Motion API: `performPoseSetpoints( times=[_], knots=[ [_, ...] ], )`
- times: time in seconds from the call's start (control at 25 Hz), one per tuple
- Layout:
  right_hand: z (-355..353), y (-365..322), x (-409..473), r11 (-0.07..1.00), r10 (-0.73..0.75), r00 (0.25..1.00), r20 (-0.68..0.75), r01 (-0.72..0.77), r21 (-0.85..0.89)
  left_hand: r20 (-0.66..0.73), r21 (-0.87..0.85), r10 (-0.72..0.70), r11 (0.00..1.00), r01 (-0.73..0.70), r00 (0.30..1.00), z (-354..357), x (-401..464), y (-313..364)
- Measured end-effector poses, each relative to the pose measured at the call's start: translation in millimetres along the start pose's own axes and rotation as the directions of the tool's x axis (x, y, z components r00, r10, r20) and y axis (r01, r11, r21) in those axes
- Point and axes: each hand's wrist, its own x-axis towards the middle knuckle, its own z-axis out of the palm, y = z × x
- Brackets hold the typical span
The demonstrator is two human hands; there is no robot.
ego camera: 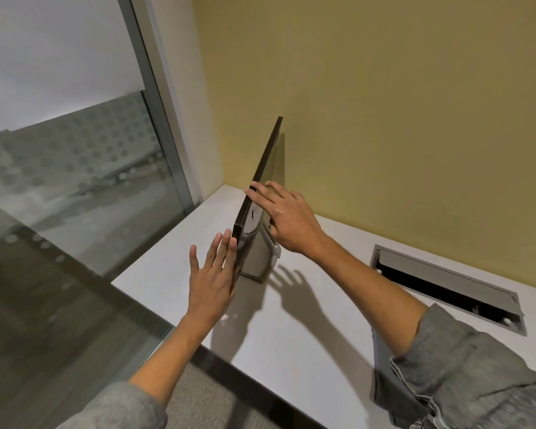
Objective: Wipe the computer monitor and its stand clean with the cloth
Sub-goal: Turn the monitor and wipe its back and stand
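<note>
The monitor point(264, 164) is a thin dark panel seen edge-on, standing on the white desk point(310, 342) near the corner. Its grey stand point(256, 258) sits behind the lower part of the panel. My left hand point(211, 280) is flat, its fingers apart, and the fingertips touch the screen side at the near lower corner. My right hand point(287, 219) grips the monitor's near edge from the back, with the index finger laid across the edge. No cloth shows in either hand.
A yellow wall point(384, 103) runs close behind the monitor. A glass partition point(75, 187) with a metal frame stands to the left. An open grey cable hatch point(446, 283) is set into the desk on the right. Grey sleeves cover both forearms.
</note>
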Motion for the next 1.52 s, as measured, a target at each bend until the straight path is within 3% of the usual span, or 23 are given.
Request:
performPoseSetpoints(
  times=[0.44,0.76,0.88,1.04,1.16,1.24,1.32,1.4,1.52],
  knots=[
    [22.9,-57.9,31.0,0.986,0.164,0.986,-0.009,-0.164,0.022,0.054,-0.077,-0.164,0.983,0.168,0.985,-0.2,-0.7,-52.2],
    [17.2,-61.6,23.4,0.982,0.156,0.988,-0.013,-0.154,0.105,0.173,-0.136,-0.22,0.96,0.245,0.96,-20.1,-13.8,-31.0],
    [23.1,-51.7,-9.8,0.95,0.185,0.98,-0.07,-0.16,0.267,0.218,-0.195,-0.17,0.957,0.213,0.961,-21.3,-34.4,2.4],
    [54.8,-23.5,-85.1,0.878,0.292,0.956,0.028,-0.28,0.388,0.329,-0.4,-0.017,0.903,0.156,0.944,-10.3,-54.5,49.4],
    [86.4,7.5,-151.5,0.798,0.423,0.89,0.169,-0.455,0.396,0.514,-0.45,0.148,0.885,0.119,0.845,6.2,-59.1,82.7],
    [109.3,31.8,-195.8,0.724,0.534,0.81,0.242,-0.586,0.364,0.682,-0.405,0.219,0.907,0.111,0.698,18.6,-62.9,102.6],
    [130.9,57.6,-240.1,0.588,0.672,0.661,0.335,-0.751,0.301,0.806,-0.384,0.306,0.922,0.055,0.508,30.2,-70.5,124.8],
    [148.7,75.4,-276.0,0.482,0.778,0.514,0.361,-0.857,0.181,0.862,-0.391,0.37,0.92,-0.01,0.347,37.4,-77.2,145.2],
    [169.1,86.5,-315.1,0.48,0.839,0.441,0.317,-0.875,-0.054,0.874,-0.412,0.416,0.908,-0.073,0.251,43.1,-81.6,175.1]
  ],
)
